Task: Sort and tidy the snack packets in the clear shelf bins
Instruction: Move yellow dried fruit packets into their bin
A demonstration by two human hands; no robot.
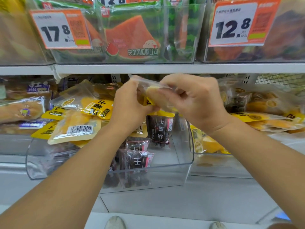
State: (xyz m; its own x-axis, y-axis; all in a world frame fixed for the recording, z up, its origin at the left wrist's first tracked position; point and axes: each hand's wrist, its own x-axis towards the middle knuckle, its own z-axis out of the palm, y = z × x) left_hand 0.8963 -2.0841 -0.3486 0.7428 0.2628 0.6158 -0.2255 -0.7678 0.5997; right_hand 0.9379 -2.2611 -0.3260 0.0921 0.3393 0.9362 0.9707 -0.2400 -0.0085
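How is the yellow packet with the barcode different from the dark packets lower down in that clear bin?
The barcode packet is yellow with pale orange pieces showing; the dark packets are blackish with dark fruit and pink-and-white labels. The barcode packet lies flat on top of a heap, back side up; the dark packets stand more upright, low inside the clear bin, fronts showing. Both are small sealed pouches, and neither is touched by a hand.

We see a clear plastic shelf bin (184, 169) holding dark maroon packets with white lettering (159, 128) and bright yellow packets with black lettering (97, 107). One pale yellow packet with a black-and-white barcode (74, 131) lies among them. Above, we see green packets printed with orange-red watermelon slices (132, 37). Two white price tags with orange borders and black numerals (60, 29) (237, 23) hang on the bins. The shelf edge (165, 68) is white.
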